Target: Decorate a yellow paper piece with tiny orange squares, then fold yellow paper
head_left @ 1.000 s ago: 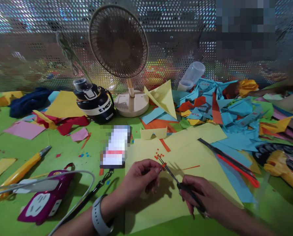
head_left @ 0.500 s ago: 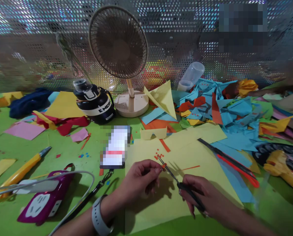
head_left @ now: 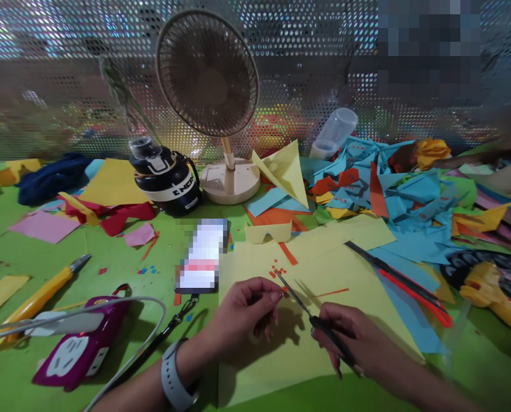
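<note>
My left hand (head_left: 255, 306) pinches a small piece of orange paper (head_left: 285, 291) between thumb and fingertips, over a large pale yellow sheet (head_left: 264, 366). My right hand (head_left: 349, 337) is closed around the dark handles of a pair of scissors (head_left: 298, 298). Their blades point up and left, and the tips lie close beside the orange piece; whether they touch it I cannot tell. Several tiny orange paper bits (head_left: 276, 269) lie scattered on the sheet just beyond the tips. A thin orange strip (head_left: 333, 292) rests to the right of the blades.
A phone (head_left: 203, 257) lies left of the sheet, with a purple power bank (head_left: 81, 343) and a yellow cutter (head_left: 40, 297) farther left. A black-and-red cutter (head_left: 401, 283) is at right. Behind stand a bottle (head_left: 167, 183), a fan (head_left: 229, 180) and piled blue paper (head_left: 410, 194).
Almost nothing differs. The view has shifted very slightly, and both hands keep nearly the same position and grip.
</note>
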`<state>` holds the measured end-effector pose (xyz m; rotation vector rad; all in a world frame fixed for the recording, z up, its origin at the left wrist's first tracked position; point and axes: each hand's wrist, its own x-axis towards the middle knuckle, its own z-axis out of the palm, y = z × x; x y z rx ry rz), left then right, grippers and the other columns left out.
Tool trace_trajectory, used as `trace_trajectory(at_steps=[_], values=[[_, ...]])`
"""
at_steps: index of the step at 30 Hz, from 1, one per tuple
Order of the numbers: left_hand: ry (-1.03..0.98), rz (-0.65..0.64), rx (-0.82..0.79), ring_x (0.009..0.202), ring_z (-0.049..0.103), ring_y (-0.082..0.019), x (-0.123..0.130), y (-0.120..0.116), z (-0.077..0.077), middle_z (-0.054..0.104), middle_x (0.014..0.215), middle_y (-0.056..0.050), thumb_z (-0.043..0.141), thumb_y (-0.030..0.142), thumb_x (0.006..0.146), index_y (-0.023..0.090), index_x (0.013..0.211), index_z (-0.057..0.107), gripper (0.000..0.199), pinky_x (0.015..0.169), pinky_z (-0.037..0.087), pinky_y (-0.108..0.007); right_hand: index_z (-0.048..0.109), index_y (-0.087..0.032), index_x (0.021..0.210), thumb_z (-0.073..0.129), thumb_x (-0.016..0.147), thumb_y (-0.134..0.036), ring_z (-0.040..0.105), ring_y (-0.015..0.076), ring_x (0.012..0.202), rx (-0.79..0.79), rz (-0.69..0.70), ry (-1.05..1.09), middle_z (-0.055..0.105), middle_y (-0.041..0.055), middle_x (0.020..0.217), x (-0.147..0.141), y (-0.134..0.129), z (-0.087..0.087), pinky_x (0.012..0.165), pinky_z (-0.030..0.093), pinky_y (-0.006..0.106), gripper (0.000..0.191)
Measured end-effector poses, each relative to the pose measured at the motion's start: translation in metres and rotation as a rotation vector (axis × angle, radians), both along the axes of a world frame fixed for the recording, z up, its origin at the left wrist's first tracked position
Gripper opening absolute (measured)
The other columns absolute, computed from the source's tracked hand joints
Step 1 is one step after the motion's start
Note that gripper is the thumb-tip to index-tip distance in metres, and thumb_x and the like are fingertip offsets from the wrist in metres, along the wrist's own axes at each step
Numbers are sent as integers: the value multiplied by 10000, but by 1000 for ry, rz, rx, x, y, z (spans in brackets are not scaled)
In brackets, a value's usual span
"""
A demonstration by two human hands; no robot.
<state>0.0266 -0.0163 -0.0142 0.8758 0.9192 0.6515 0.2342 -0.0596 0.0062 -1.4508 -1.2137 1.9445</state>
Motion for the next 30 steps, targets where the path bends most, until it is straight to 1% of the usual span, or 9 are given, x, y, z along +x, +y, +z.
trace_trajectory(at_steps=[3, 7, 13, 16, 22, 30], values=[[2, 21, 12, 388, 499, -55, -1, 0, 0, 587, 518, 42, 663, 377, 794, 158, 807, 600, 228, 382, 339, -164, 465, -188, 669, 690, 751, -400, 411, 51, 485, 13, 8, -21, 443, -60, 573, 0, 0, 3, 424, 343, 152, 320], [10, 61, 20, 403, 512, -59, -1, -1, 3, 595, 534, 35, 667, 379, 790, 153, 805, 602, 235, 402, 364, -168, 471, -189, 684, 647, 788, -427, 438, 63, 497, 19, 66, -80, 448, -60, 561, 2, -2, 4, 422, 330, 156, 314], [0, 34, -9, 403, 535, -64, -1, -2, 5, 596, 534, 40, 670, 397, 786, 153, 811, 586, 259, 407, 395, -167, 459, -191, 703, 635, 793, -452, 452, 77, 540, 43, 85, -67, 451, -60, 622, 3, -5, -4, 497, 403, 190, 327], [-14, 15, -7, 390, 527, -64, -1, -2, 5, 595, 529, 39, 675, 398, 782, 150, 797, 582, 265, 411, 419, -175, 459, -191, 712, 634, 794, -445, 441, 79, 535, 42, 87, -78, 441, -61, 616, 3, -6, -6, 488, 398, 196, 319], [-38, -6, 2, 399, 531, -71, -1, -1, 5, 595, 526, 29, 673, 391, 787, 152, 793, 578, 258, 419, 430, -185, 441, -193, 690, 680, 766, -408, 423, 70, 531, 10, 69, -74, 429, -61, 603, 1, -6, -4, 480, 396, 178, 330], [-38, -3, 10, 407, 528, -71, 0, -2, 4, 580, 528, 36, 659, 392, 800, 157, 793, 572, 251, 424, 424, -184, 424, -195, 674, 680, 760, -444, 399, 66, 525, 9, 68, -86, 413, -64, 589, 1, -6, -2, 467, 376, 172, 367]])
